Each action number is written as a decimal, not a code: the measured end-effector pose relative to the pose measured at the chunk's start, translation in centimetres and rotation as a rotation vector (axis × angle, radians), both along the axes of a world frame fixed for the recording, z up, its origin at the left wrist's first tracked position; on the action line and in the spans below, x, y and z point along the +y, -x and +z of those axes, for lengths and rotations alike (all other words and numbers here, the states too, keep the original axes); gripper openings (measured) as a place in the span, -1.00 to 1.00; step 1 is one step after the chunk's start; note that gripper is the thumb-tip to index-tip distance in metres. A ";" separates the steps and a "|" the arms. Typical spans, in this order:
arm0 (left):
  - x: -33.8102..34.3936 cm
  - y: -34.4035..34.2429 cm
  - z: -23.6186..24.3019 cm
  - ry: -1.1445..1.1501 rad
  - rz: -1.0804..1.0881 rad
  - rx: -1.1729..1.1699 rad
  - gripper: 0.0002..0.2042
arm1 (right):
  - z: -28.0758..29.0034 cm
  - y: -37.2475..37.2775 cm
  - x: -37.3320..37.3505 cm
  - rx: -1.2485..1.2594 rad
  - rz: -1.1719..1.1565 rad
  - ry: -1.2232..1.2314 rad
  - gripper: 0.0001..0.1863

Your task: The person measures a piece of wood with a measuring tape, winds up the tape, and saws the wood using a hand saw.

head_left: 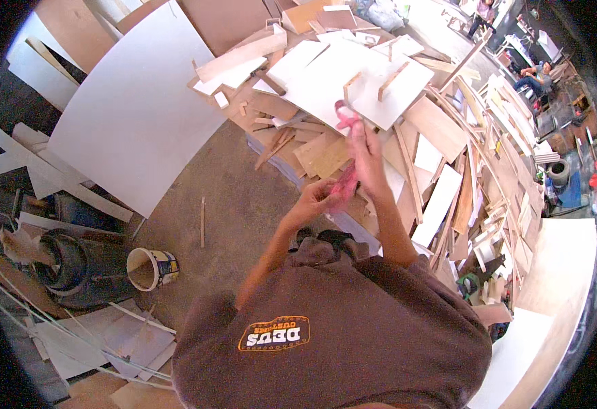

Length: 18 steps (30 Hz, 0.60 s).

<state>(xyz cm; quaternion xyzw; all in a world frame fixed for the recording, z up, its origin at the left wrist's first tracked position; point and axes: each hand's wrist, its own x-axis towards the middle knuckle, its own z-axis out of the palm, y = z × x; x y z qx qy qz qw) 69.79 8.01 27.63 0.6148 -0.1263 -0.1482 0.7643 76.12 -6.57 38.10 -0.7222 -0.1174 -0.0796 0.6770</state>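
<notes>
My left hand point(314, 200) and my right hand point(365, 155) are raised together in front of my chest. Both grip a thin pink strip point(345, 178), like a band or cloth. Its upper end point(343, 114) sticks out above my right fingers; the lower part runs down to my left fingers. Behind the hands lies a heap of plywood offcuts and white boards point(353, 82).
A large white panel point(135, 116) leans at the left. A white bucket point(150, 268) stands on the dirt floor beside dark tyres point(67, 262). Wood strips pile up at the right point(476, 191). A person sits far off at the upper right point(537, 76).
</notes>
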 end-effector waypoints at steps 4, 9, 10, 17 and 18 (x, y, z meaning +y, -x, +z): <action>4.3 -0.1 -0.7 -0.304 0.233 0.025 -0.70 | 0.8 -1.6 -1.1 -0.271 -0.151 0.074 -0.63; 6.7 -0.5 3.1 -0.236 0.428 -0.046 -0.77 | -2.3 -1.7 -1.5 -0.536 -0.117 0.727 -0.43; 6.3 -0.5 4.1 -0.232 0.426 -0.012 -0.79 | -4.1 -1.2 -0.4 -0.409 0.183 0.575 -0.42; 5.0 -2.8 6.7 -0.763 0.591 -0.660 -0.82 | -7.6 1.0 2.1 0.186 0.505 0.131 -0.67; 5.0 -3.1 6.5 -0.739 0.624 -0.710 -0.81 | -7.7 1.0 1.5 0.189 0.504 0.131 -0.67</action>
